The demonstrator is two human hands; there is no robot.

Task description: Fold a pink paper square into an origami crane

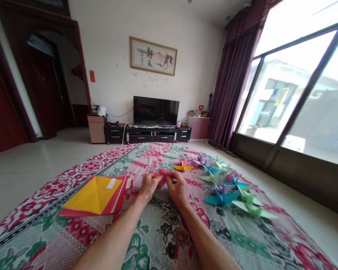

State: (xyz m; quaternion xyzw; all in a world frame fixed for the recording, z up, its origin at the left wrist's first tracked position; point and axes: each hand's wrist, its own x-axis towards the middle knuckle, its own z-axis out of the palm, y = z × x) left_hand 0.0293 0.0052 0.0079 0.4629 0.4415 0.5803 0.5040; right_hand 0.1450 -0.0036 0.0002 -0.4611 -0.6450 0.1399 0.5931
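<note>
A small piece of folded pink paper is pinched between my two hands above the patterned cloth. My left hand grips its left side with thumb and fingers. On the right side, my right hand holds it the same way, fingers bent. My fingers cover part of the paper, so its exact folds cannot be made out. Just beyond my right hand sits an orange paper crane. Farther right lie several more folded cranes, among them a blue crane and a green crane.
A stack of square coloured paper, with a yellow sheet on top, lies to the left. Everything rests on a floral tablecloth with a curved far edge. Beyond stand a television on a low cabinet and, right, a large window.
</note>
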